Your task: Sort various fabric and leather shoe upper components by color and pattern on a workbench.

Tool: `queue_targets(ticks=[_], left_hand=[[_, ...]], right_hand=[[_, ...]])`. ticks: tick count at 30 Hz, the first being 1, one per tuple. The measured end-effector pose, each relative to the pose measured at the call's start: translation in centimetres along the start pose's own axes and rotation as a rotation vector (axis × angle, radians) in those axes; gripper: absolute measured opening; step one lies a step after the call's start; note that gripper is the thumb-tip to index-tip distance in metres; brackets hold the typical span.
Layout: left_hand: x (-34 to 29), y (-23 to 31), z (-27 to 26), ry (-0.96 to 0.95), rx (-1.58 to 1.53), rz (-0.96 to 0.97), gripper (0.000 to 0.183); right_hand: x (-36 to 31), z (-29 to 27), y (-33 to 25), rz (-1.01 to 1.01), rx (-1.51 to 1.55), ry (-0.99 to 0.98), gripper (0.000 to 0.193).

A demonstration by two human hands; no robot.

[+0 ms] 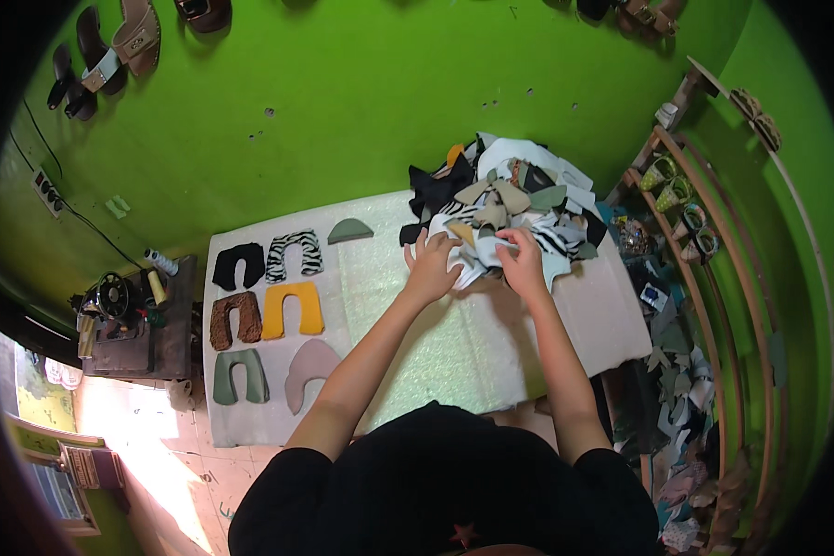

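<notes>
A heap of cut material scraps (pixel 505 196) in white, black, grey-green, tan, yellow and zebra print lies at the table's far right. My left hand (pixel 431 266) rests on the heap's near left edge, fingers spread over a white piece. Close by on the right, my right hand (pixel 524 262) has its thumb and fingers closed at a white scrap (pixel 485 248). On the table's left lie U-shaped pieces: black (pixel 238 267), zebra-print (pixel 294 257), brown (pixel 235 320), yellow (pixel 293 310), green (pixel 241 377) and pale pink (pixel 311 369). Beyond them sits a grey-green half-round piece (pixel 350 230).
The pale-covered table (pixel 584 324) stands against a green wall (pixel 343 120). A sewing machine (pixel 111 301) with thread cones is on a stand at left. To the right are a wooden shoe rack (pixel 704 259) and more scraps (pixel 681 380) below table height.
</notes>
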State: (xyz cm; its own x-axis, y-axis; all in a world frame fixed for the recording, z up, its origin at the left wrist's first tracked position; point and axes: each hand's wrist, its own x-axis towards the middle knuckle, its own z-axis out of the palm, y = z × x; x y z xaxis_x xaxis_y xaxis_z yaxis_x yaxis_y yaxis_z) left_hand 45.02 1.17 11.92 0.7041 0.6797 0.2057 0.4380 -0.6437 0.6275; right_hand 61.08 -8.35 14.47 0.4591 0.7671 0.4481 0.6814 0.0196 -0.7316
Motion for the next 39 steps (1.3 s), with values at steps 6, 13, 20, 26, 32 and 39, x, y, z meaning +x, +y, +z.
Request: queue_targets(ticks=[6,13,20,26,32,39], left_hand=[[6.4,1.6,3.1,0.065,0.005,0.043,0.039],[11.5,2.0,4.9,0.117,0.171,0.115,0.038],[12.8,0.1,5.4,0.058,0.053,-0.030,0.028],[12.7,-1.3,4.6,-0.001,-0.108,-0.248,0.031],[11.4,-2.5,3.3,-0.028,-0.597,-0.242,0.014],[7.5,-1.9,-2.4,-0.173,-0.878,-0.304,0.032]], right_hand=[[5.7,-0.8,3.2,-0.017,-0.206,0.069,0.017],[12.5,2.0,5.8,0.015,-0.513,-0.084,0.028],[15.2,5.0,10.4,0.076,-0.775,-0.163,0.026],[16.1,3.3,9.6,-0.010,-0.417,0.030,0.015],[16.8,-0.6,8.2,0.084,0.243,-0.072,0.014],[15.6,-3.5,-0.4,0.363,0.363,-0.384,0.032]])
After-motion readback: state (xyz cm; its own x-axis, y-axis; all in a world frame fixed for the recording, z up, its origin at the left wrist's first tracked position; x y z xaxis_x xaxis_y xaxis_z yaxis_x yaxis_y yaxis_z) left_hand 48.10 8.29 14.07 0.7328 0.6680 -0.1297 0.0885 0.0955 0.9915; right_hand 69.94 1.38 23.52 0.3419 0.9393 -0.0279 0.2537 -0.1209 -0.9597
